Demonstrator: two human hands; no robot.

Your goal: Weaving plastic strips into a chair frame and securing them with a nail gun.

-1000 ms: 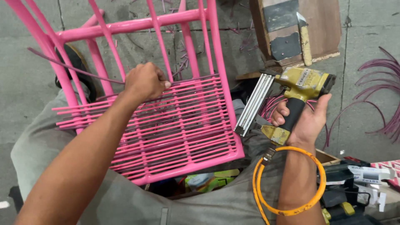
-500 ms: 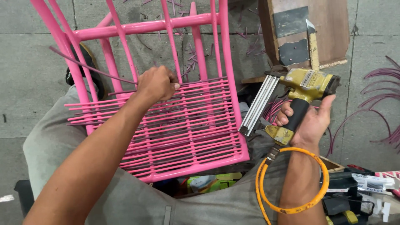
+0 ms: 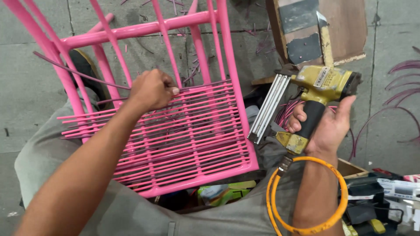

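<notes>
A pink metal chair frame point(image 3: 218, 57) lies tilted across my lap, its seat woven from pink strips point(image 3: 183, 140). My left hand point(image 3: 151, 89) is closed on a thin dark pink strand point(image 3: 78, 72) at the upper edge of the weave. My right hand point(image 3: 326, 126) grips the black handle of a yellow pneumatic nail gun point(image 3: 321, 83) held to the right of the seat, off the frame. Its silver magazine point(image 3: 267, 109) slants down toward the frame's right rail. An orange air hose point(image 3: 306, 196) loops from the gun's base around my forearm.
A wooden board with grey patches point(image 3: 323, 26) lies on the concrete floor behind the gun. Loose pink strands point(image 3: 402, 91) curl at the right. Boxes and dark tools point(image 3: 380, 196) sit at the lower right, and a green-yellow packet point(image 3: 223, 192) shows under the seat.
The view has drifted slightly; my left hand stays closed on the strand at the weave's edge. My right hand has kept the nail gun raised beside the frame.
</notes>
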